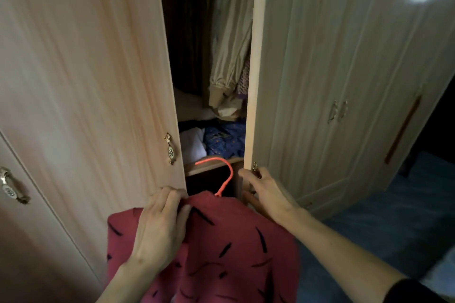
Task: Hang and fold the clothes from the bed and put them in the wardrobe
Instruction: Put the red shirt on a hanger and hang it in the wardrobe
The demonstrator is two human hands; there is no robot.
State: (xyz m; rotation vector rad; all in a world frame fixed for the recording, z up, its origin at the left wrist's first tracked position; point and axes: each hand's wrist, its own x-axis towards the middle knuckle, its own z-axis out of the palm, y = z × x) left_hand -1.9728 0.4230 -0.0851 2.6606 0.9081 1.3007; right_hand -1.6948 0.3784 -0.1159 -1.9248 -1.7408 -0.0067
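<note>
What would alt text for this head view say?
A left hand holds a red sweater on an orange hanger before a wardrobe, while the right hand grips the right door. Clothes hang inside.

Far right, a dark vertical opening (440, 115) borders a tall pale panel carrying a long reddish-brown strip (403, 129) set slightly aslant. Below it, a blue patterned floor covering (384, 224) spreads across the lower right of the view. A pale, blurred object (440, 275) lies at the lower right edge; what it is cannot be told.
</note>
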